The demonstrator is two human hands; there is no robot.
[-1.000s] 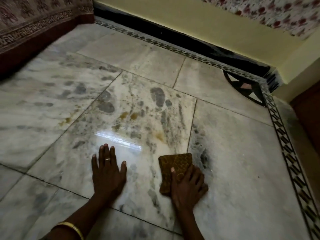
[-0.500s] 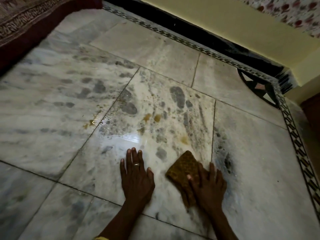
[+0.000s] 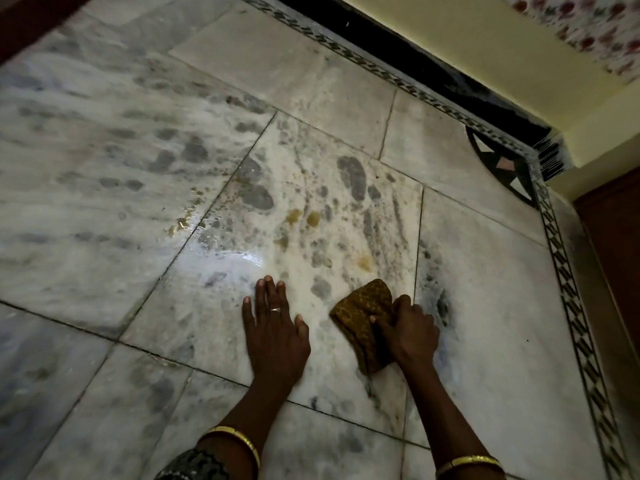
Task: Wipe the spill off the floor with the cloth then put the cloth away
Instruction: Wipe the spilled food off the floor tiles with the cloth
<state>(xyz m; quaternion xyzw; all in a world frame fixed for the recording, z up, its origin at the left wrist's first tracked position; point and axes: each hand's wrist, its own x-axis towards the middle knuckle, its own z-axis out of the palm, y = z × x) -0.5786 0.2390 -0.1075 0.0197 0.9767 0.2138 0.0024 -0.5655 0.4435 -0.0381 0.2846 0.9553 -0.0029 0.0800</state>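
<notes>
A folded brown patterned cloth [image 3: 363,311] lies on the marble floor [image 3: 485,306], and my right hand [image 3: 408,329] grips its right side, fingers curled over it. My left hand [image 3: 275,329] rests flat on the floor to the cloth's left, fingers spread, holding nothing. Yellow-brown spill spots [image 3: 303,217] sit on the tile beyond the hands. One more spot [image 3: 364,262] lies just above the cloth, and a wet splatter [image 3: 183,221] marks the tile joint further left.
A patterned border strip [image 3: 568,292] runs along the floor's right and far edges. A yellow wall [image 3: 485,46] with a black skirting stands behind. A dark red bed edge [image 3: 27,19] is at top left, a brown panel [image 3: 613,244] at right.
The view has shifted, so the hands sit further right and lower. My right hand went from flat on the cloth to curled around it; the cloth turned slightly. My left hand stays flat.
</notes>
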